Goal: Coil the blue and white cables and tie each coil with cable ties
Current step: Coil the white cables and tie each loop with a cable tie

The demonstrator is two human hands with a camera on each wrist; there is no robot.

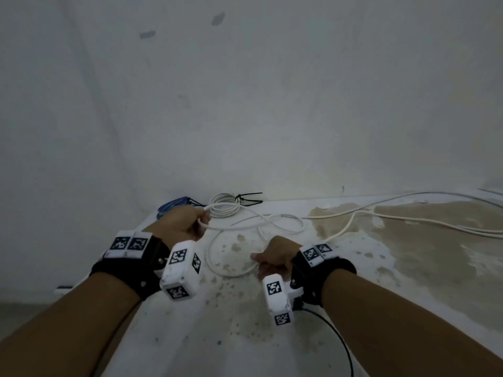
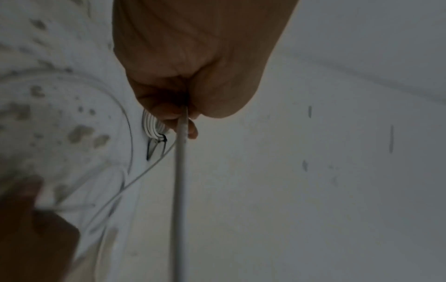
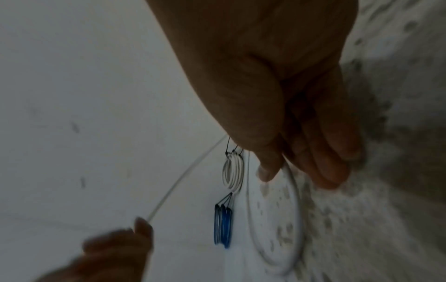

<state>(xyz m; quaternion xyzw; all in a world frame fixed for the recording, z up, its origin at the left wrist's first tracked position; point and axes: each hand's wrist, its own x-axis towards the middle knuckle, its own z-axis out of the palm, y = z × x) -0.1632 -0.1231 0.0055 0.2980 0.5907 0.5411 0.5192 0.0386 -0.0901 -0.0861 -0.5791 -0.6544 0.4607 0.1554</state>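
Coiling a loose white cable [image 1: 234, 270] mid-table: left hand [image 1: 181, 227] grips its end, right hand [image 1: 275, 258] pinches the loop. Blue coil [image 1: 174, 205] and white coil [image 1: 226, 204] tied at far edge. Next: gather more turns evenly.

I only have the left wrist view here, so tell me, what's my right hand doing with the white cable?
Observer: Your right hand pinches the white cable on the loop's near side.
Operator: Any coils finished?
Observer: Yes, a blue coil lies tied by the wall, beside a tied white coil.
Operator: How much cable is loose?
Observer: Long strands trail off to the right across the stained surface.
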